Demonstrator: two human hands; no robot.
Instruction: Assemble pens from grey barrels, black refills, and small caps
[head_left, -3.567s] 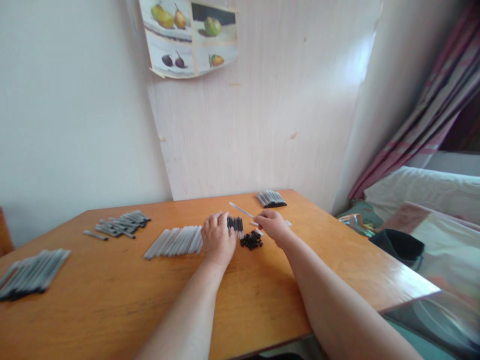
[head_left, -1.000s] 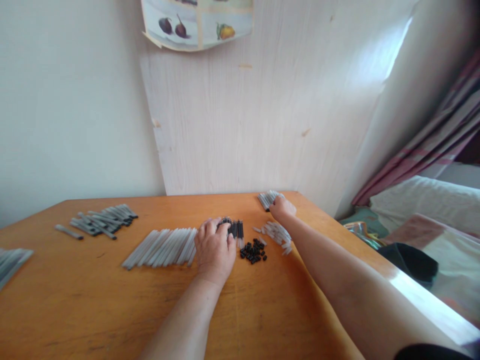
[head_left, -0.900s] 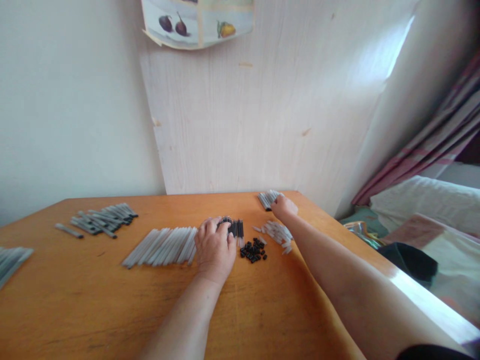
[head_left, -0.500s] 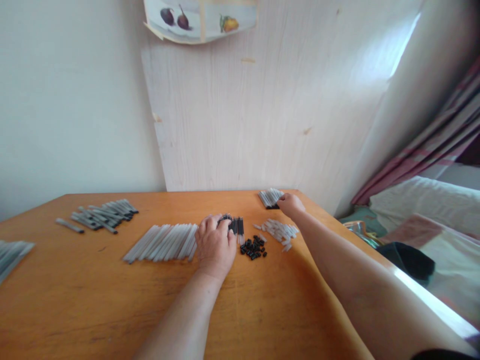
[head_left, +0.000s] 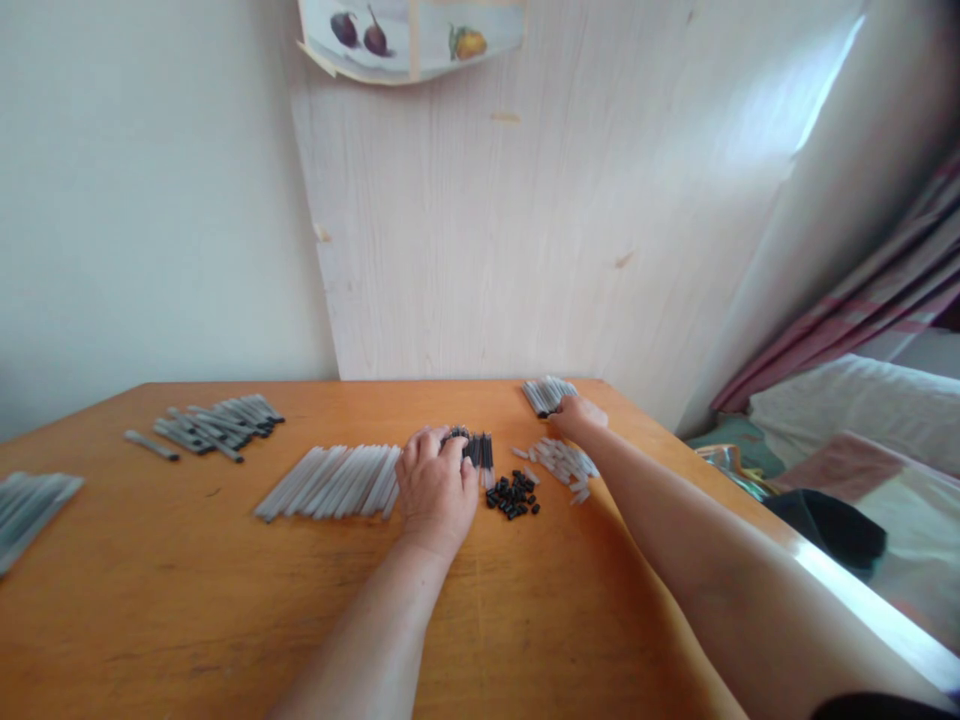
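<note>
My left hand point(head_left: 437, 490) rests at the middle of the table, fingers curled over the end of a row of thin black sticks with pale lower ends point(head_left: 484, 455), which look like pen refills. Its fingertips are partly hidden, and I cannot make out what they hold. Just left of that hand lies a row of translucent white tubes point(head_left: 330, 482), like pen barrels. My right hand point(head_left: 579, 416) reaches to the back right, its fingers closed at the near, black end of a bundle of greyish tubes point(head_left: 547, 394). What it pinches is hidden.
Small black plugs point(head_left: 512, 495) and short white pieces point(head_left: 562, 462) lie loose between my arms. More black-ended tubes point(head_left: 217, 425) lie at the back left, others point(head_left: 34, 515) at the left edge. The wooden table point(head_left: 187, 610) meets the wall behind; a bed point(head_left: 892, 420) is at right.
My right hand has shifted slightly left and down along the near end of the tube bundle. My left hand stays by the black sticks. The whole view has moved slightly.
</note>
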